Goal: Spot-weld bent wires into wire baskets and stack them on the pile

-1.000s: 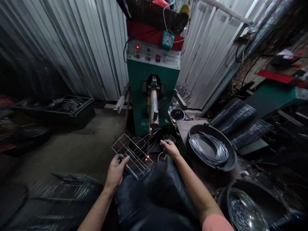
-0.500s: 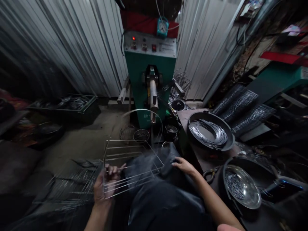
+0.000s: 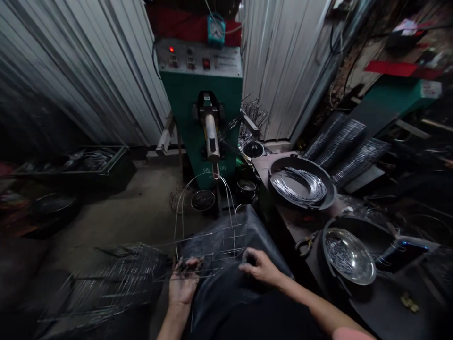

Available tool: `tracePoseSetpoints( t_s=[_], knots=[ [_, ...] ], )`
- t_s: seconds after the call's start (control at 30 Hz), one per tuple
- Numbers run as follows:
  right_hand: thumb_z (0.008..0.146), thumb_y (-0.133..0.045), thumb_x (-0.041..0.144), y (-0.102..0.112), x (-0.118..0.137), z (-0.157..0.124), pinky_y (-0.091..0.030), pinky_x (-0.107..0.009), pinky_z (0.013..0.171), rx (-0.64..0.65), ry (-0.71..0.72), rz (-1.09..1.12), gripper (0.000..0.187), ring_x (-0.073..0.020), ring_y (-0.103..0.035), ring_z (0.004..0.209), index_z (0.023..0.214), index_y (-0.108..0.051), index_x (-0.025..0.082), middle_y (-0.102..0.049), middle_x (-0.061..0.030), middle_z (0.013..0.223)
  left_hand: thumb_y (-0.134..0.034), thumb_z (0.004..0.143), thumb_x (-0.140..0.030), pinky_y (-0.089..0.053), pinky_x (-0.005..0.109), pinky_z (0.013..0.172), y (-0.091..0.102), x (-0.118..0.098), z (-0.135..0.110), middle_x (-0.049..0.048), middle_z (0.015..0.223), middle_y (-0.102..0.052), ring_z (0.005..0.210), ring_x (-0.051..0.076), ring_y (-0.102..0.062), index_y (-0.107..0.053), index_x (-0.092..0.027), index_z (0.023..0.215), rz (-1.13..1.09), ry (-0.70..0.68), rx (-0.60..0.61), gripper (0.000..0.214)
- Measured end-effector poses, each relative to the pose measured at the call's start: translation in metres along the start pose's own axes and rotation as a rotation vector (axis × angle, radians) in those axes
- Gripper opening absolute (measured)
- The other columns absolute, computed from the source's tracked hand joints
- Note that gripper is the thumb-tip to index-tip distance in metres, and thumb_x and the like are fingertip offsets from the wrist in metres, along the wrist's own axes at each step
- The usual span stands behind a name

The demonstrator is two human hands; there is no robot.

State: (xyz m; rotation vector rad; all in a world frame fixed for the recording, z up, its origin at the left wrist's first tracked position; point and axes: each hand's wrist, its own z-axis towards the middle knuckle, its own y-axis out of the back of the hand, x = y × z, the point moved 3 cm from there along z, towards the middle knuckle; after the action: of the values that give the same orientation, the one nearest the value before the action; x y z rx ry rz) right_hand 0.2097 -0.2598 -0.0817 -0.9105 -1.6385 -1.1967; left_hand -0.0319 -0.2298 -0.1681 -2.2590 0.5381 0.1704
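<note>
Holding a welded wire frame low over the lap in the left hand: left fingers closed around its bars (the grip itself partly hidden by the wires), the frame lying roughly flat over a dark apron. A bent wire arch rises from the frame, its far end reaching up toward the electrode of a green welding machine. Right hand rests on the apron just beside the frame, right fingers loosely curled and open, gripping nothing. To the right, on a worktop, a black pan holds coiled wire rods. Lower right, a steel bowl holds short wire pieces. A stack of wire racks lies at lower left.
</note>
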Motion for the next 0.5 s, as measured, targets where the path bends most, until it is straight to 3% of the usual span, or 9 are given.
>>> tracePoseSetpoints(
  t_s=[0.07,0.17,0.33,0.43,0.5],
  knots=[
    [0.074,-0.062,0.038,0.002,0.004,0.001,-0.042,-0.024,0.069,-0.037,0.062,-0.126,0.026,-0.0136,-0.055,0.074,0.088,-0.059,0.016,-0.062,-0.002,0.081,-0.04,0.081,-0.013,-0.054,0.031,0.067,0.004,0.001,-0.001,-0.0003,0.057,-0.053,0.053,0.01,-0.054,-0.052,-0.015,0.063,-0.033,0.082,-0.044,0.022],
    [0.081,-0.053,0.028,-0.005,0.008,0.003,-0.042,-0.022,0.068,0.157,0.162,-0.417,0.019,-0.0142,-0.059,0.076,0.094,-0.061,0.016,-0.066,-0.0053,0.086,-0.037,0.082,-0.013,-0.054,0.03,0.066,0.01,0.003,-0.002,0.002,0.059,-0.059,0.052,0.011,-0.057,-0.058,-0.015,0.072,-0.033,0.109,-0.135,0.023],
    [0.083,-0.047,0.02,-0.021,0.024,0.011,-0.035,-0.021,0.054,0.324,0.282,-0.858,0.018,-0.0127,-0.06,0.064,0.09,-0.062,0.018,-0.067,-0.0048,0.077,-0.033,0.086,-0.03,-0.052,0.039,0.072,0.018,0.008,-0.017,0.0184,0.086,-0.067,0.086,0.026,-0.064,-0.062,-0.011,0.089,0.158,0.125,-0.083,0.035],
    [0.082,-0.047,0.02,-0.033,0.047,0.022,-0.034,-0.021,0.05,0.404,0.335,-0.993,0.018,-0.0139,-0.061,0.061,0.092,-0.061,0.018,-0.068,-0.0053,0.075,-0.04,0.084,-0.041,-0.049,0.043,0.081,0.023,0.001,-0.043,0.0191,0.093,-0.066,0.095,0.029,-0.061,-0.063,-0.01,0.089,0.337,-0.02,-0.129,0.039],
    [0.082,-0.046,0.02,-0.046,0.064,0.032,-0.037,-0.021,0.049,0.45,0.349,-1.041,0.018,-0.0158,-0.062,0.061,0.093,-0.059,0.017,-0.069,-0.0063,0.076,-0.049,0.079,-0.048,-0.045,0.041,0.089,0.019,-0.009,-0.063,0.0138,0.098,-0.066,0.101,0.027,-0.058,-0.063,-0.014,0.091,0.449,-0.233,-0.134,0.038]
  ],
)
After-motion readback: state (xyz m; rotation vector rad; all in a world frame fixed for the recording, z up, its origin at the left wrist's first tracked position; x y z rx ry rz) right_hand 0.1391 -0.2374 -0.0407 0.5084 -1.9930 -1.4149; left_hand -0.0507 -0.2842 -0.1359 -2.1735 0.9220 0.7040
